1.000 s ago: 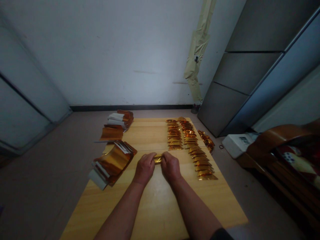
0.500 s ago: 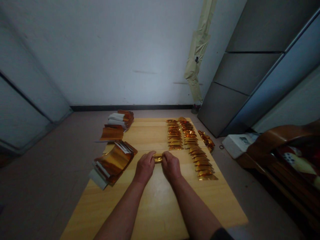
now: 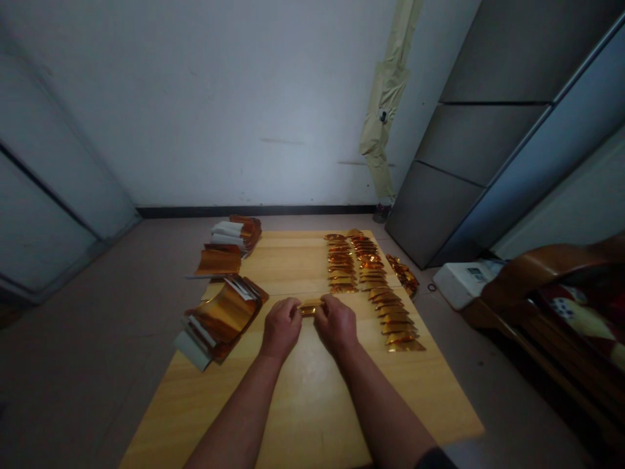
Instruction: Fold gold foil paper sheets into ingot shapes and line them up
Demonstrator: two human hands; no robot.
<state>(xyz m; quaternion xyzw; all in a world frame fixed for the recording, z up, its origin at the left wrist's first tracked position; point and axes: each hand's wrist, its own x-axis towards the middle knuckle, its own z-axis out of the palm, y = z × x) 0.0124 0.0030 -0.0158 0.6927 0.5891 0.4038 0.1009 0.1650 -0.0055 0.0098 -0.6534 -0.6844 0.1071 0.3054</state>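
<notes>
Two bare hands meet over the wooden table (image 3: 312, 404) in the head view, with one small gold foil piece (image 3: 309, 309) between them. The left hand (image 3: 282, 329) grasps its left end and the right hand (image 3: 336, 324) its right end, fingers curled in on both sides — only the shiny middle shows (the ends are hidden by the fingers). The foil lies crosswise just beyond the wrists, level with the knuckles; whether it touches the tabletop, I cannot tell. To the left, near the left hand but apart from it, a stack of gold sheets (image 3: 225, 314) leans at an angle, pale edges showing, and past it a smaller sheet pile (image 3: 218, 262) reaches over the table's edge. On the right side — beyond the right hand, and not touching it — folded foil pieces stand in overlapping rows: a shorter row (image 3: 340, 264) and a longer row (image 3: 388, 309) that runs toward the person. A grey cabinet (image 3: 469, 140) stands behind, to the right.
</notes>
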